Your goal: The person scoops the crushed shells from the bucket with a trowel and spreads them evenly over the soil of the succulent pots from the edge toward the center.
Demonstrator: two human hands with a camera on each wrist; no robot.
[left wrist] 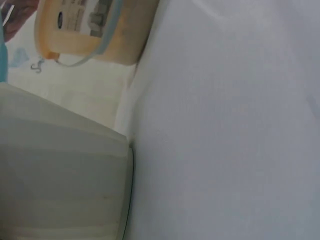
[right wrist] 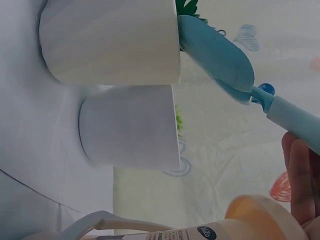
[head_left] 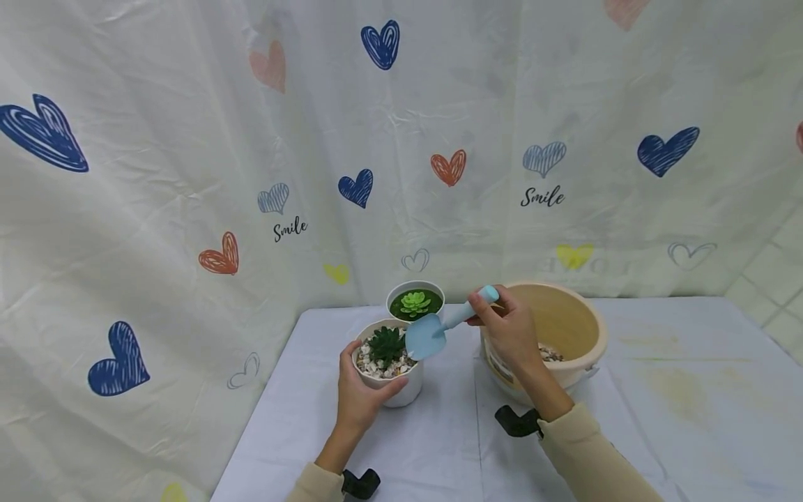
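My left hand point(head_left: 360, 394) holds the front white pot point(head_left: 404, 395), thumb along its near side and fingers at its left. White pebbles point(head_left: 369, 361) surround a dark green succulent point(head_left: 385, 344) in this pot. A light blue hand trowel point(head_left: 426, 337) is gripped by its handle in my right hand point(head_left: 511, 335). Its blade tips down at the pot's right rim, beside the succulent; the right wrist view also shows the blade point(right wrist: 220, 55) at the rim. In the left wrist view, the pot's side point(left wrist: 60, 165) fills the lower left, and my left fingers are hidden.
Just behind stands a second white pot point(right wrist: 130, 127) with a light green succulent point(head_left: 415, 302). A cream bucket point(head_left: 567, 317) with some pebbles point(head_left: 549, 353) at its bottom stands right, under my right hand. White cloth point(head_left: 439, 446) covers the table; a heart-printed curtain point(head_left: 477, 90) hangs behind.
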